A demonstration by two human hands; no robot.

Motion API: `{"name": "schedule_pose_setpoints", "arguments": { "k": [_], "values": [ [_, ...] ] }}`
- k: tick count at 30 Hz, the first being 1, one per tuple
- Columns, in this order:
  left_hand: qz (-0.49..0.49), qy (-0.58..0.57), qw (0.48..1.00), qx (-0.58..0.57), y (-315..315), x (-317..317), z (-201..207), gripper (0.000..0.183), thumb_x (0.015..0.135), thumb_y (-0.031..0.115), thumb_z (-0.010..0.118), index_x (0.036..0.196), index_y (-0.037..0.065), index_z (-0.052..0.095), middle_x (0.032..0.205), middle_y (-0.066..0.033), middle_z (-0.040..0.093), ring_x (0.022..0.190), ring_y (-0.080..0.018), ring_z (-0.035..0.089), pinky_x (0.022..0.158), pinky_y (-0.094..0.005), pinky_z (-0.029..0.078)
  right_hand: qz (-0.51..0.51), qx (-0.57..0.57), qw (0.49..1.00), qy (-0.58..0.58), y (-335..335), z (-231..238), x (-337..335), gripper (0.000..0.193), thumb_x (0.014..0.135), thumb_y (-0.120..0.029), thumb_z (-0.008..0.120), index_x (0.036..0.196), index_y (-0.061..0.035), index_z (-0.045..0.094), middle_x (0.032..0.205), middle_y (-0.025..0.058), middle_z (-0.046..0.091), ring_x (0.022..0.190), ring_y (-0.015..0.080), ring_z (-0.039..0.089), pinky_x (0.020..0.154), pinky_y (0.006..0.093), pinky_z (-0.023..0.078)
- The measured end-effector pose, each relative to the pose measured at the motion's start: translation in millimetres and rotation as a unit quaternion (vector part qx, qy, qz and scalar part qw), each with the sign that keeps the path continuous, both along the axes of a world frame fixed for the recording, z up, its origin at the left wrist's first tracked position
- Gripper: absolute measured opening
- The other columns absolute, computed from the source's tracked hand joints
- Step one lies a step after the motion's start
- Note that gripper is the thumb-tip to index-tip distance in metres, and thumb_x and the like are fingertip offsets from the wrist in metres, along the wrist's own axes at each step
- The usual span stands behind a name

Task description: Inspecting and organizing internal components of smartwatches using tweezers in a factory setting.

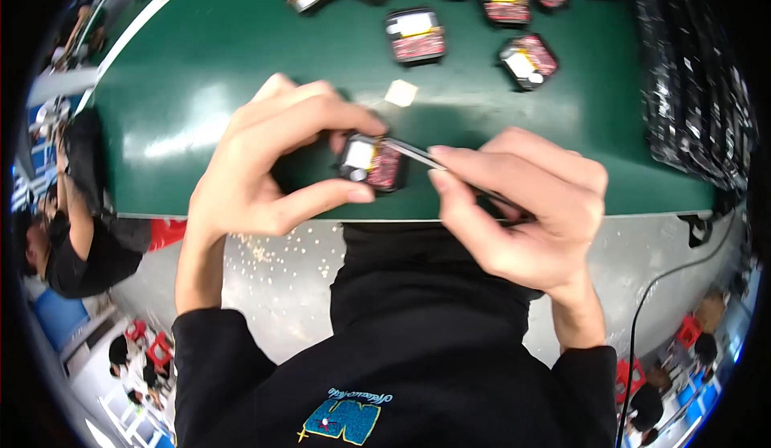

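Fading into the left rim: a co-worker (84,247) in a black top, bent and smeared by the lens edge.
Left hand (245,163): thumb and forefinger pinching a small black-cased block across its ends; the last fingers are hard to make out.
Small black-cased block (373,163): between the hands, near the edge of the green table (169,159); I can't tell whether it rests there.
Pale square (401,93): flat on the table, just beyond the block.
Tweezers (414,154): tips at the block's upper side, contact unclear; the rear runs under the fingers.
Right hand (530,215): thumb and forefinger pinching the tweezers, other fingers curled, partly hidden.
Similar blocks (415,37): scattered farther off, some cut by the upper edge.
Shiny black stack (691,87): far right, glare masking its contents.
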State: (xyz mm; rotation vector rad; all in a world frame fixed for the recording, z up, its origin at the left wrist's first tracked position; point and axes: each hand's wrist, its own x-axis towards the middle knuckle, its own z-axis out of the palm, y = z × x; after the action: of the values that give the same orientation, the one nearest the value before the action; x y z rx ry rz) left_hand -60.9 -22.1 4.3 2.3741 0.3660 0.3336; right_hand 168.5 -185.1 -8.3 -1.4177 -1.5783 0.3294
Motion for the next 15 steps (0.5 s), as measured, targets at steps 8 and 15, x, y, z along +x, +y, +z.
{"name": "schedule_pose_setpoints", "arguments": {
  "k": [8,15],
  "values": [
    [0.058,0.035,0.993,0.097,-15,2,-1,0.060,0.069,0.024,0.097,0.120,-0.001,0.078,0.089,-0.0088,0.064,0.081,-0.0245,0.055,0.076,-0.0368,0.041,0.081,-0.125,0.891,0.430,-85,-6,16,0.021,0.094,0.001,0.088,0.114,0.0018,0.086,0.081,0.0056,0.075,0.060,0.0067,0.056,0.055,0.0270,0.039],
    [0.131,0.045,0.984,0.112,-28,1,-5,0.053,0.078,0.010,0.087,0.127,-0.004,0.073,0.085,-0.0050,0.048,0.073,-0.0189,0.038,0.067,-0.0341,0.030,-0.030,-0.294,0.734,0.612,-248,-84,84,0.018,0.107,-0.014,0.077,0.119,-0.0013,0.079,0.097,0.0057,0.081,0.071,0.0055,0.063,0.063,0.0222,0.050]
  ]
}}
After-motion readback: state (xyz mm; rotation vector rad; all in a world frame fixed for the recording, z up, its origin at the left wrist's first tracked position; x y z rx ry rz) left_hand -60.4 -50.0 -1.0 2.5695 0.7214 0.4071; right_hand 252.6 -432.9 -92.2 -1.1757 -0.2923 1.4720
